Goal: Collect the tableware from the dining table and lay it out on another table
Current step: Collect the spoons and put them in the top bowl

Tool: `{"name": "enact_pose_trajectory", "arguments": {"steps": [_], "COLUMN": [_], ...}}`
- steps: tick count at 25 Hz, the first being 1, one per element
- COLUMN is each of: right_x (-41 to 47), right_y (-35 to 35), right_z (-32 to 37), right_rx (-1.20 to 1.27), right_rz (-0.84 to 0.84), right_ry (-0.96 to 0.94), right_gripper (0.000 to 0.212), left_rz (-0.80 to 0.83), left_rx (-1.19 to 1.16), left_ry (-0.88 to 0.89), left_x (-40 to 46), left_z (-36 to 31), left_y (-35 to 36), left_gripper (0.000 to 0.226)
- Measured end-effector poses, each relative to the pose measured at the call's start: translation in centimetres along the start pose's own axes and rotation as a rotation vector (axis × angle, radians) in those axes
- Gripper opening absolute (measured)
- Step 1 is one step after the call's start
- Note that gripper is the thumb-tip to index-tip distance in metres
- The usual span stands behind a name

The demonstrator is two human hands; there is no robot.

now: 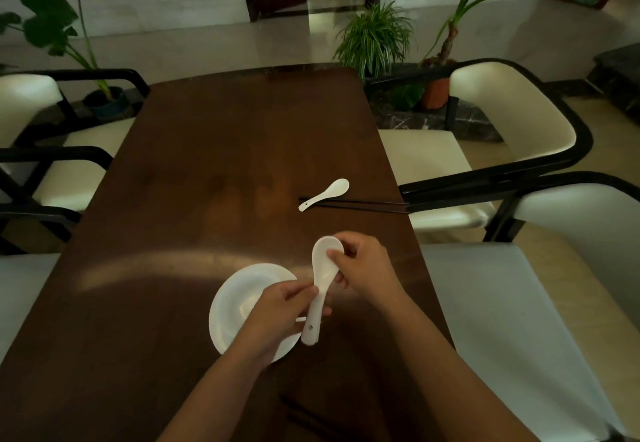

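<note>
We stand over the dining table [214, 150], the largest thing before us, with a white plate [235, 303] near its close edge. Above the plate we hold a white spoon [320, 282]: our right hand [367, 268] pinches its bowl, our left hand [277, 317] curls round the handle. A second spoon [325, 194] lies across black chopsticks [363, 205] farther off. We should probably settle the spoon flat on the plate, so both carry together.

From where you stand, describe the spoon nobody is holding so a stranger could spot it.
Look at the brown dining table, towards its right edge. The loose spoon lies there, white, its handle crossing black chopsticks; the other spoon is in hand.
</note>
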State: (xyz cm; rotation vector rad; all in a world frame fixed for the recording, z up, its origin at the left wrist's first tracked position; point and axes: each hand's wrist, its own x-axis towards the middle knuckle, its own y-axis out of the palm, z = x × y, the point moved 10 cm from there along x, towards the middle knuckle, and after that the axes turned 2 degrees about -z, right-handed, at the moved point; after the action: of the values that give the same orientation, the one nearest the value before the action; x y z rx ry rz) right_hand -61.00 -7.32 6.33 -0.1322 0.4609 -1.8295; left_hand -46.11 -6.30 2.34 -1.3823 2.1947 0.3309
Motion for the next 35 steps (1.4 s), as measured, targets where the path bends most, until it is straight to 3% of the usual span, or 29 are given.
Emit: {"name": "enact_pose_trajectory", "arguments": {"steps": [3,7,10,12,15,22,25,28,32,35], "right_x": [3.0,7.0,12.6,16.5,21.5,26.1,25.3,21.9,13.6,11.0], "right_y": [-0.3,1.6,-1.2,-3.9,-4.3,-1.8,-2.7,-1.8,2.8,4.5], "right_z": [1.2,1.2,-2.4,-5.8,-8.5,-10.3,-7.8,-1.1,6.8,8.4], "right_rx": [0.084,0.133,0.134,-0.019,-0.362,-0.537,-0.333,0.03,-0.014,-0.137], "right_rz": [-0.047,0.029,-0.159,-0.293,-0.25,-0.214,-0.234,-0.058,0.212,0.19], "right_ry": [-0.009,-0.002,0.141,0.269,0.304,0.337,0.274,0.079,-0.15,-0.201], "right_gripper": [0.014,0.005,0.015,0.031,0.039,0.028,0.026,0.017,0.025,0.021], "left_rz": [-0.01,-0.128,-0.178,-0.226,-0.267,-0.329,-0.336,-0.324,-0.228,-0.156], "left_rx": [-0.035,-0.097,-0.125,-0.117,-0.065,-0.114,-0.132,-0.185,-0.141,-0.198], "left_ry": [0.014,0.03,0.005,-0.016,-0.016,-0.038,-0.056,-0.07,-0.054,-0.06], "left_x": [1.5,3.4,4.6,5.3,6.2,7.8,7.7,7.5,6.9,6.0], "left_z": [-1.7,-3.1,-3.1,-2.6,-2.0,-0.3,0.1,-0.2,-1.4,-2.2], "left_y": [-1.2,-3.4,-5.5,-7.6,-10.2,-14.2,-15.1,-15.1,-12.6,-10.1], "left_gripper": [0.021,0.017,0.017,0.015,0.016,0.016,0.02,0.022,0.019,0.018]}}
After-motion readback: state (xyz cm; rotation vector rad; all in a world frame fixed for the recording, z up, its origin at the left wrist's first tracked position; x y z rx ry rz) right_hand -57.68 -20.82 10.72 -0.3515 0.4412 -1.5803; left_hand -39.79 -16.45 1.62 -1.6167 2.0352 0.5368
